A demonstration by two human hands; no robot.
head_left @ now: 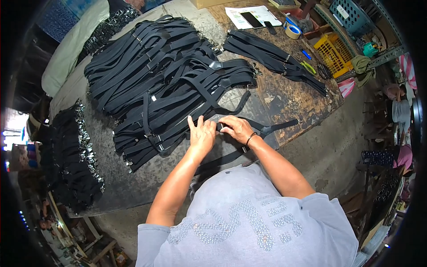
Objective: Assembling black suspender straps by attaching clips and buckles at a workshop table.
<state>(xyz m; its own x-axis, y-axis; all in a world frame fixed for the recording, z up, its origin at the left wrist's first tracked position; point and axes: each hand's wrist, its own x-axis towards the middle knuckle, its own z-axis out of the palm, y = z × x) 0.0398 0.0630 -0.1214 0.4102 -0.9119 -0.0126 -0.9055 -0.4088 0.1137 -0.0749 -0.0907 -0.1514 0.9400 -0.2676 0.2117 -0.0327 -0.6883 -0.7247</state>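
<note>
Both hands meet over a pair of black elastic suspenders point(276, 127) at the near side of the table. My right hand point(239, 129) is closed, its thumb and fingers pinching a strap at a small dark fitting, perhaps a buckle. Touching the same strap from the other side, my left hand point(203, 136) presses it between thumb and index finger, with its other fingers raised apart. The exact grip is partly hidden. Just beyond the hands lies a broad pile of black suspenders point(147, 75) with metal clips at the strap ends.
A smaller bundle of suspenders point(271, 55) lies at the far right, near green-handled snips point(308, 67), a tape roll point(292, 31) and a phone point(251, 20) on paper. Black straps with shiny clips point(84, 151) hang over the left edge. A yellow crate point(333, 53) stands beyond the table point(307, 111).
</note>
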